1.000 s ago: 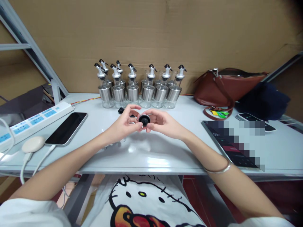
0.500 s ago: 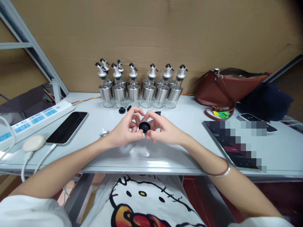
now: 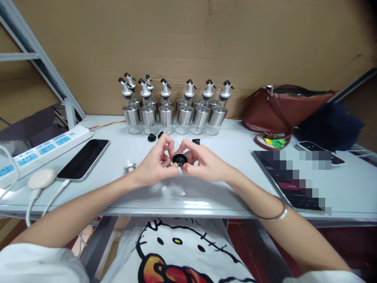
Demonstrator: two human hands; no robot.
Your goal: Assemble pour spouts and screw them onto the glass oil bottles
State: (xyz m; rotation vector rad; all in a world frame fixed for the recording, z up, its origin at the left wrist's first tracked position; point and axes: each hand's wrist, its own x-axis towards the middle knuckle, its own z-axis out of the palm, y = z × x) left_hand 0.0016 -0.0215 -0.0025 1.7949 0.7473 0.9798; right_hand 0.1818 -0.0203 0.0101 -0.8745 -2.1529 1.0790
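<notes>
Between my two hands, above the table, is a round black bottle stopper with a pale rim. My left hand pinches its left side, thumb at the lower edge. On the other side my right hand grips it with thumb and fingers. A silver metal cap lies on the table just left of my left hand. Beyond my hands lie a black stopper, another small black part and a cluster of black pieces. Fingers partly hide the held stopper.
Several glass-and-steel oil bottles with pour spouts stand in rows at the back. At the left lie a phone, a white power strip and a round charger. A brown handbag and a tablet are on the right.
The stopper has tilted slightly between my fingers, so its lower end now points more towards me. My hands stay in nearly the same place.
</notes>
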